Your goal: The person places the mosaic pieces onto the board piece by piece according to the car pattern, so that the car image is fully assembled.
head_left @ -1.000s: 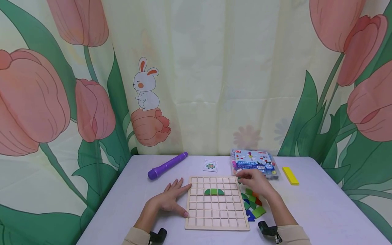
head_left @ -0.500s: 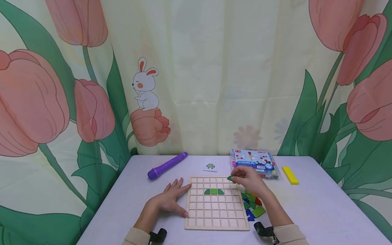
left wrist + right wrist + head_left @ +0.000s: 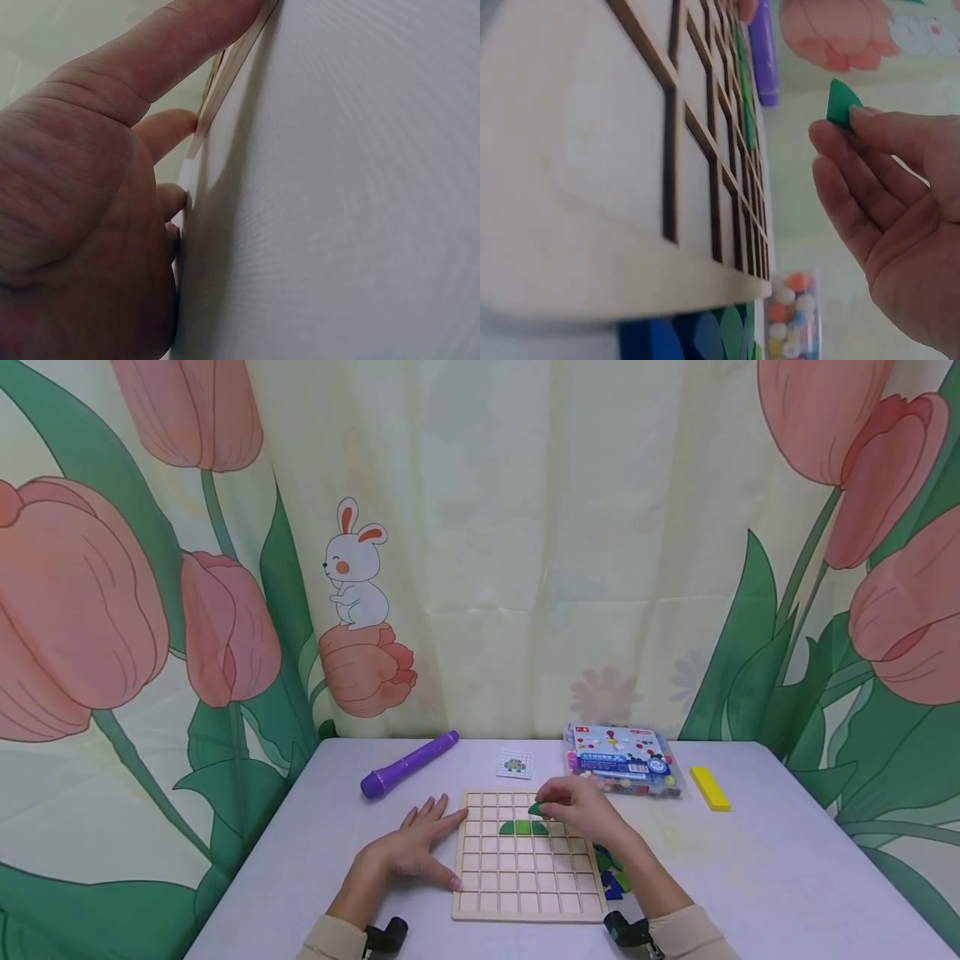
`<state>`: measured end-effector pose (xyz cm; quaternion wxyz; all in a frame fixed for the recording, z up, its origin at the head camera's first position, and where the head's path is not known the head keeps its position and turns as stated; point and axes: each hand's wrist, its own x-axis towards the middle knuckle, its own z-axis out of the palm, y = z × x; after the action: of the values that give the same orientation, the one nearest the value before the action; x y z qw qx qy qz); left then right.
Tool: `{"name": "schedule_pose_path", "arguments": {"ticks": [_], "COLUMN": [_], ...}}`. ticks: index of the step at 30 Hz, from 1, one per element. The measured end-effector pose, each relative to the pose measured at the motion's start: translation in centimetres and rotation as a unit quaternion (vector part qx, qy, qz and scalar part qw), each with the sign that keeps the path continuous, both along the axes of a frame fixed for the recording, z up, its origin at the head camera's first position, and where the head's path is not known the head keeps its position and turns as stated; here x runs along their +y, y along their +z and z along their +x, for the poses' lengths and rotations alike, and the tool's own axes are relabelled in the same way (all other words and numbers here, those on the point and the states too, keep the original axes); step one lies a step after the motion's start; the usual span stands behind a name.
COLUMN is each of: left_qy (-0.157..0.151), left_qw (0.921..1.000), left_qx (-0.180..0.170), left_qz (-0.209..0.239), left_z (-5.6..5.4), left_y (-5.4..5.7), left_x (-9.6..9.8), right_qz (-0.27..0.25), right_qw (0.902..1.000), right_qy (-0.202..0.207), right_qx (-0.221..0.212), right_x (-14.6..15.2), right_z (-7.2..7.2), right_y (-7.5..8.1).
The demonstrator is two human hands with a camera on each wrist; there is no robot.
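Observation:
A wooden grid board (image 3: 528, 906) lies on the table with a row of green tiles (image 3: 523, 828) set in its upper cells. My right hand (image 3: 581, 810) is over the board's upper right part, pinching a dark green quarter-round tile (image 3: 841, 103) between thumb and index finger. In the right wrist view the tile is held apart from the board's surface. My left hand (image 3: 412, 847) rests at the board's left edge, fingers spread, with the thumb (image 3: 180, 45) and a finger touching the wooden side.
Loose green and blue tiles (image 3: 613, 883) lie at the board's right side, partly hidden by my forearm. Behind the board are a purple microphone-shaped stick (image 3: 408, 766), a small pattern card (image 3: 515, 765), a clear box of colored balls (image 3: 622, 760) and a yellow block (image 3: 709, 788).
My right hand has carried the green tile leftward from beyond the board's upper right corner to above its upper cells. The left hand has stayed in place.

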<state>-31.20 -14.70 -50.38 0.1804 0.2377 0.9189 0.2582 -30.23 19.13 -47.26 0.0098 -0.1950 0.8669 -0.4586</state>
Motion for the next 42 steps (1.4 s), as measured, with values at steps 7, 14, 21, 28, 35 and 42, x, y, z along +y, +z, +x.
{"name": "schedule_pose_path", "arguments": {"ticks": [7, 14, 21, 28, 35, 42], "left_qy": [-0.002, -0.004, -0.002, -0.006, -0.008, -0.012], "left_qw": [1.0000, 1.0000, 1.0000, 0.9999, 0.9999, 0.9999], "left_qx": [0.003, 0.002, -0.001, 0.004, 0.008, 0.007], "left_qz": [-0.007, -0.006, -0.005, -0.010, -0.009, -0.001], "left_z": [-0.1, -0.2, -0.2, -0.2, -0.1, 0.2], "left_y": [0.0, 0.0, 0.0, -0.2, -0.1, 0.2], "left_x": [-0.1, 0.1, 0.1, 0.1, 0.1, -0.1], "right_qz": [0.052, 0.072, 0.089, 0.094, 0.096, 0.101], "right_qw": [0.9978, 0.9936, 0.9904, 0.9887, 0.9867, 0.9852], "right_qy": [0.042, 0.084, 0.105, 0.117, 0.131, 0.138], "right_qx": [0.003, 0.023, 0.012, 0.007, 0.006, -0.003], "right_x": [-2.2, -3.5, -5.1, -6.3, -7.0, -7.4], "right_z": [-0.1, 0.0, -0.2, -0.1, -0.3, -0.4], "right_y": [-0.3, -0.1, -0.1, -0.4, -0.5, -0.7]}}
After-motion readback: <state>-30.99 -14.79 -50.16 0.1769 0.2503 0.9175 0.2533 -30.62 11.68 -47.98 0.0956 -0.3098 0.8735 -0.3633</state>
